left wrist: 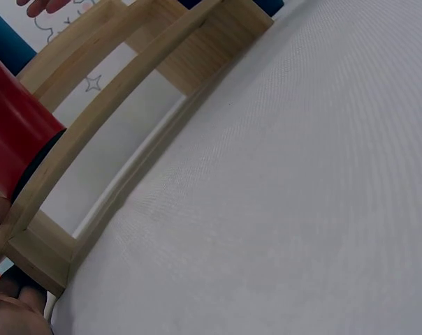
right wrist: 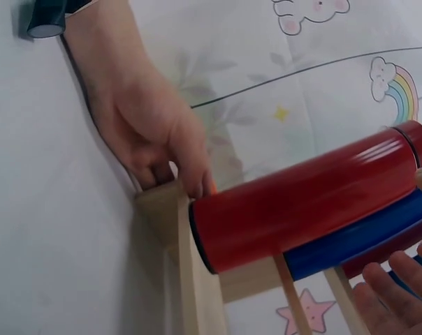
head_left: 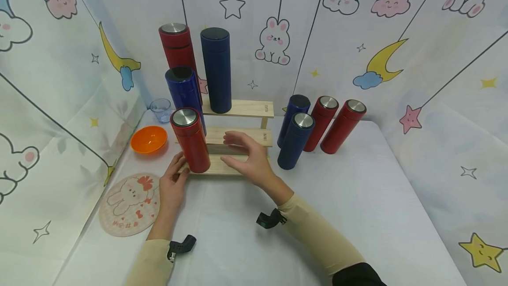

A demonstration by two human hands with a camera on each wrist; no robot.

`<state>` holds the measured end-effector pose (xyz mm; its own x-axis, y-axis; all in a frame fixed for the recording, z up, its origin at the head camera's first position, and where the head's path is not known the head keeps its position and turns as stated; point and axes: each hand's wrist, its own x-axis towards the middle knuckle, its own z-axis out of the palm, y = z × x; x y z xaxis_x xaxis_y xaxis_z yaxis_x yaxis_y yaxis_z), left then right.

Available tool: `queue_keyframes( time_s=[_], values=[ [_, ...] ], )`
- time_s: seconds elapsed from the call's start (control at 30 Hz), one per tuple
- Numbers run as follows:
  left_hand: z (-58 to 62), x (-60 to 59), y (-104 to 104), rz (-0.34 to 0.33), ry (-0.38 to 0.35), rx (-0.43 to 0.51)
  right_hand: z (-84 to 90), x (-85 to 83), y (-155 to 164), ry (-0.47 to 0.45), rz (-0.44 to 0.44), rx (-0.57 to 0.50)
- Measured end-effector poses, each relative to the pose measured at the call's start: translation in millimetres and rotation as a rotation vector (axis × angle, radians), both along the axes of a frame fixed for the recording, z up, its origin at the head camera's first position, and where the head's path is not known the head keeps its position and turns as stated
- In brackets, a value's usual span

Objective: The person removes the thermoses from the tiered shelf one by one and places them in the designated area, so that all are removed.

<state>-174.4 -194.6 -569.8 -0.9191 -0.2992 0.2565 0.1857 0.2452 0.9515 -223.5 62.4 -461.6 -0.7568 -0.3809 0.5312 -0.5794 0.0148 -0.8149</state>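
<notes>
A three-step wooden rack (head_left: 242, 108) stands mid-table. On its lowest step stands a red bottle with a silver lid (head_left: 191, 142), also seen in the right wrist view (right wrist: 302, 202). My left hand (head_left: 174, 175) rests against the rack's left end (right wrist: 158, 206) at the bottle's base, fingers relaxed. My right hand (head_left: 240, 151) hovers open just right of that bottle, fingers spread and holding nothing. A blue bottle (head_left: 184, 92) is on the middle step; a red one (head_left: 176, 47) and a dark blue one (head_left: 216, 69) are on the top step.
Right of the rack stand two dark blue bottles (head_left: 295, 140) and two red ones (head_left: 343, 126). At the left are an orange bowl (head_left: 148, 139), a clear glass (head_left: 160, 109) and a round bunny mat (head_left: 130, 204). Printed cloth walls close in the table.
</notes>
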Motion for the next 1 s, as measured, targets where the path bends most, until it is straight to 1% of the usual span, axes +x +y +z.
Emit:
queue_keyframes(
  time_s=[0.17,0.27,0.37,0.47,0.53,0.57,0.7,0.77,0.8,0.87,1.0],
  values=[
    [21.6,9.9,7.3,-0.003,-0.016,0.001,0.5,-3.8,-10.4,-0.022,0.022,-0.015],
    [29.3,13.6,9.1,-0.006,-0.037,-0.026,0.6,-5.8,-15.8,-0.028,0.033,-0.025],
    [30.6,14.1,9.5,-0.005,-0.054,-0.044,0.9,-7.2,-19.9,-0.035,0.041,-0.025],
    [29.6,13.1,9.4,-0.006,-0.046,-0.022,2.3,-7.7,-22.4,-0.049,0.038,-0.008],
    [19.8,8.9,6.6,-0.004,-0.035,-0.01,3.1,-7.9,-23.6,-0.057,0.036,0.002],
    [17.5,7.8,5.9,-0.002,-0.03,-0.005,3.2,-8.1,-24.6,-0.06,0.036,0.006],
    [16.5,7.3,5.5,0.002,-0.024,-0.009,2.5,-9.3,-29.3,-0.075,0.048,0.008],
    [26.3,11.3,8.1,0.001,-0.028,-0.012,1.3,-10.1,-32.1,-0.085,0.054,0.008],
    [28.8,12.4,8.6,-0.001,-0.028,-0.013,0.8,-10.4,-33.3,-0.091,0.055,0.006],
    [31.3,13.6,9.1,-0.004,-0.031,-0.013,-0.2,-10.6,-35.4,-0.098,0.057,0.006],
    [31.9,14.4,9.8,-0.009,-0.029,-0.004,-1.8,-10.9,-38.8,-0.116,0.059,0.014]
  ],
)
